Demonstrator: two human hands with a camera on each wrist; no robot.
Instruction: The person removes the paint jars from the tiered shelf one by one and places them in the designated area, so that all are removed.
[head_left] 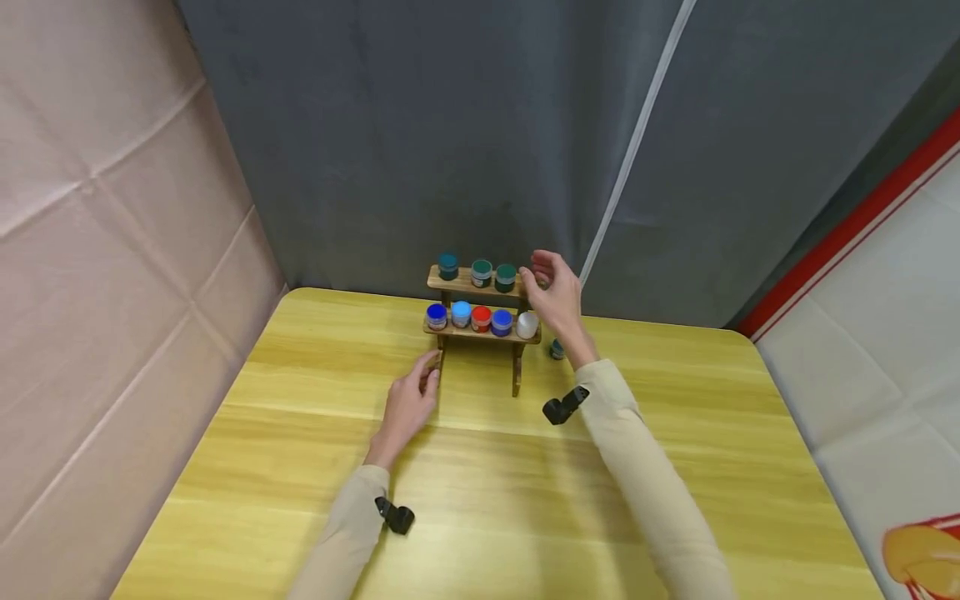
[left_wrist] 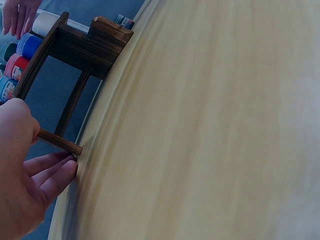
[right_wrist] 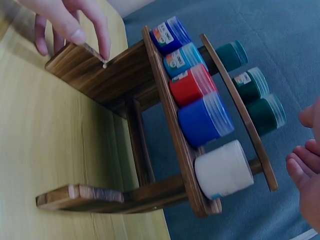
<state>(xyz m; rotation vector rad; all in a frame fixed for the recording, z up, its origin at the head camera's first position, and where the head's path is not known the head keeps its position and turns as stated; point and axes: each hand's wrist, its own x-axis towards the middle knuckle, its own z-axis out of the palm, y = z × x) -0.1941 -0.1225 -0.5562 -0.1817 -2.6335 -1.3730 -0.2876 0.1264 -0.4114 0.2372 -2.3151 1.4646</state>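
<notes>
A small two-tier wooden rack stands at the back of the table. Its lower shelf carries dark blue, light blue, red, blue and white paint jars. Three dark green or teal jars sit on the upper shelf. My left hand holds the rack's left leg, thumb and fingers on either side of it. My right hand is raised beside the upper shelf's right end, fingers loosely bent, with no jar visible between them in the right wrist view.
Another small dark jar sits on the wooden table, right of the rack and partly behind my right wrist. A grey curtain hangs directly behind the rack. Pale walls flank the table.
</notes>
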